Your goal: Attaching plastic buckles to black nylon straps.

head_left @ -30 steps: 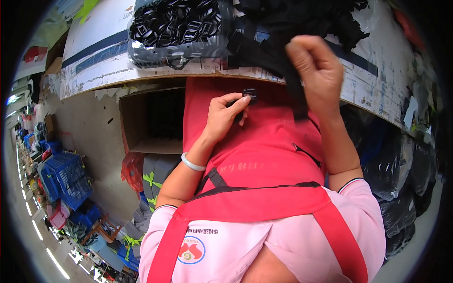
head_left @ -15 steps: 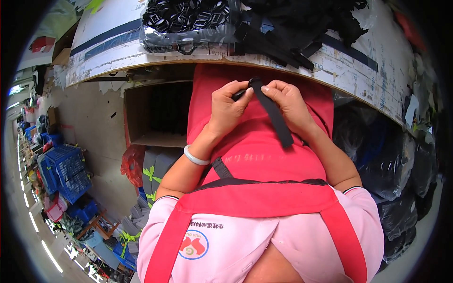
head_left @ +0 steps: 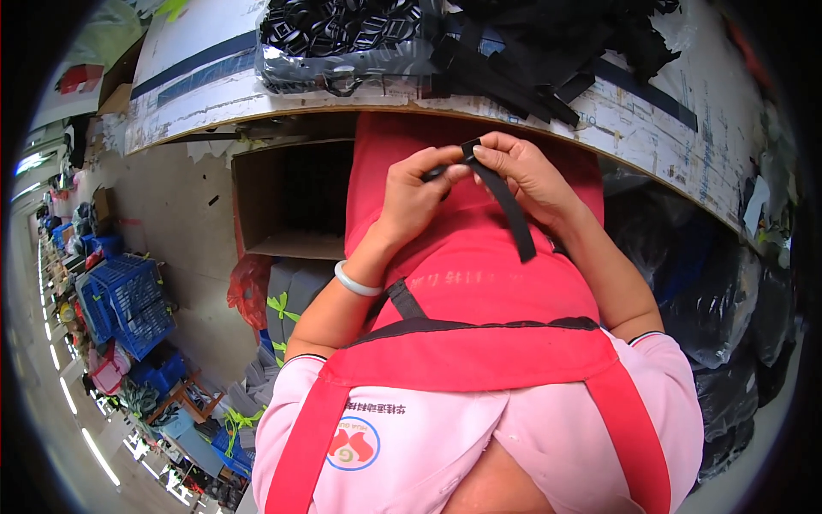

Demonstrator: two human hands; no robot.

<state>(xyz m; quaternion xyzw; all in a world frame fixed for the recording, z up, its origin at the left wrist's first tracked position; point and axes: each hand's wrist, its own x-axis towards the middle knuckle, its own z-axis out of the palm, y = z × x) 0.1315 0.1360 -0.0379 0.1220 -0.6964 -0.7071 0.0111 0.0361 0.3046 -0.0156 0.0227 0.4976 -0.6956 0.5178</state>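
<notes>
Over my lap both hands meet near the table's front edge. My left hand is closed in a pinch on a small black buckle, mostly hidden by the fingers. My right hand pinches a black webbing strap close to its upper end, beside the left fingertips. The strap bends over there, and its long end hangs down toward me across the red apron. Fingers hide where strap and buckle meet, so I cannot tell how far it is threaded.
On the white-covered table lie a clear bag of black buckles and a heap of black straps. An open cardboard box stands beneath it at left. Dark plastic-wrapped bundles are at right, blue crates far left.
My right hand has shifted slightly up and bent the strap's upper end over. The strap's hanging end has swung a little. My left hand still grips the buckle.
</notes>
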